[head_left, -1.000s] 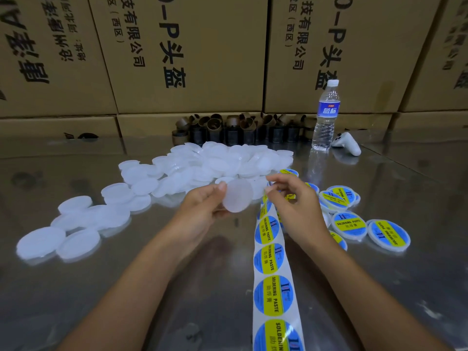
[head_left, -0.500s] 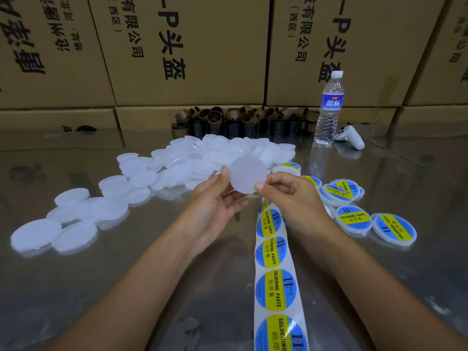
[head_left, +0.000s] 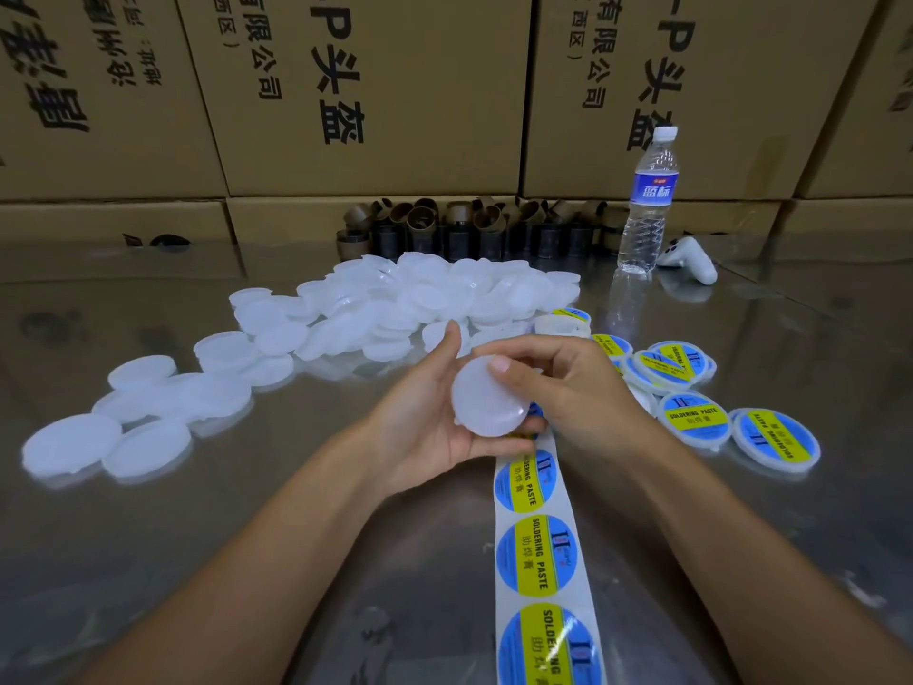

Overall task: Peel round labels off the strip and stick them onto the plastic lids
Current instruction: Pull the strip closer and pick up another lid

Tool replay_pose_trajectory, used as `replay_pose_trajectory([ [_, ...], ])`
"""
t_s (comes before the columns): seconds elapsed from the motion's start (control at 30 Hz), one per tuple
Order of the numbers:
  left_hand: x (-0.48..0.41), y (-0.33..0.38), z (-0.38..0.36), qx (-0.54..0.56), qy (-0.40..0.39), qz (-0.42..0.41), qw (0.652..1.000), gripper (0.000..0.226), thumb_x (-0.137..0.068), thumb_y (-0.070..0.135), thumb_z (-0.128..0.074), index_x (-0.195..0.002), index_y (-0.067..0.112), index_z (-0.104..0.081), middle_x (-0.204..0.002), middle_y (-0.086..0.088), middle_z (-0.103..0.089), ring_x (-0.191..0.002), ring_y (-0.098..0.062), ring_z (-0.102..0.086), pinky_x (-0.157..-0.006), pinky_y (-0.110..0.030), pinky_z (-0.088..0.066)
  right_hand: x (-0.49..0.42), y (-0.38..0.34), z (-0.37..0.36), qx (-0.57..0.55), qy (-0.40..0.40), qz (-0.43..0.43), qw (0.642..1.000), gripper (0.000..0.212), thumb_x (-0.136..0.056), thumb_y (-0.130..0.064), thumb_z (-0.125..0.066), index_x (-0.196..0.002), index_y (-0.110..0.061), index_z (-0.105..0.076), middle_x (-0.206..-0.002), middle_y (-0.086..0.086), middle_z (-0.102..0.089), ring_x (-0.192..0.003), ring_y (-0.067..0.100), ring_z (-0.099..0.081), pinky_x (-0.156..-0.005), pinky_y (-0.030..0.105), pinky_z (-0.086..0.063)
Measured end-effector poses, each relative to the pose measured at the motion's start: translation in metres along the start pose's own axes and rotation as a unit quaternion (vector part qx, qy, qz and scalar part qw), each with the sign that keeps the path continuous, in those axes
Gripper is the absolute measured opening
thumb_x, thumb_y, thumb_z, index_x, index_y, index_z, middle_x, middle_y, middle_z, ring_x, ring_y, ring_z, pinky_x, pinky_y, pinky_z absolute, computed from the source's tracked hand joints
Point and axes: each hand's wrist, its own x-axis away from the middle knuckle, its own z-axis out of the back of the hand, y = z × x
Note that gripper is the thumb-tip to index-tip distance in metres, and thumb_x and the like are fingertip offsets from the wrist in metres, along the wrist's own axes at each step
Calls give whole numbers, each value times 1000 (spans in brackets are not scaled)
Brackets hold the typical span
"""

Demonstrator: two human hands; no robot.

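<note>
While my left hand (head_left: 425,427) grips the lid (head_left: 486,405), now lower over the strip (head_left: 536,551) than before, my right hand (head_left: 568,388) pinches its top edge, thumb pressing.

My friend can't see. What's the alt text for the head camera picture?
Two hands hold one blank white round plastic lid over a metal table: the left hand cups it, the right hand pinches its top edge. A white strip of blue-and-yellow round labels runs toward the viewer; blank lids pile behind, labelled lids lie to the right.

water bottle (head_left: 648,205) upright | white controller (head_left: 689,259) beside | cardboard cores (head_left: 444,229) | boxes (head_left: 375,91)
</note>
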Motion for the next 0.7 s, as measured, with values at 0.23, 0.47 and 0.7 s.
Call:
replay_pose_trajectory([
  [0.23,-4,-6,-2,-24,10,-8,1000,57,-86,57,-38,-116,18,-66,-98,-8,-69,-71,-21,-66,-64,-32,-58,0,2,0,28,40,24,999,9,-78,-15,-75,-79,-23,-74,-65,-4,-60,-64,23,-53,-56,22,-47],
  [0.47,-3,1,3,81,87,-55,991,38,-82,38,-53,-105,11,-66,-83,-13,-71,-76,-27,-71,-69,-41,-61,-5,2,15,168,261,8,951,23,-83,-20,-67,-72,-14,-48,-63,-2,-48,-56,9,-43,-57,25,-39],
  [0.7,-4,3,9,153,168,-84,970,35,-100,36,-41,-95,12,-67,-80,-11,-73,-68,-24,-72,-59,-36,-60,-2,-1,17,245,36,-210,946,34,-74,-24,-67,-67,-19,-34,-60,3,-48,-54,19,-51,-61,33,-44],
])
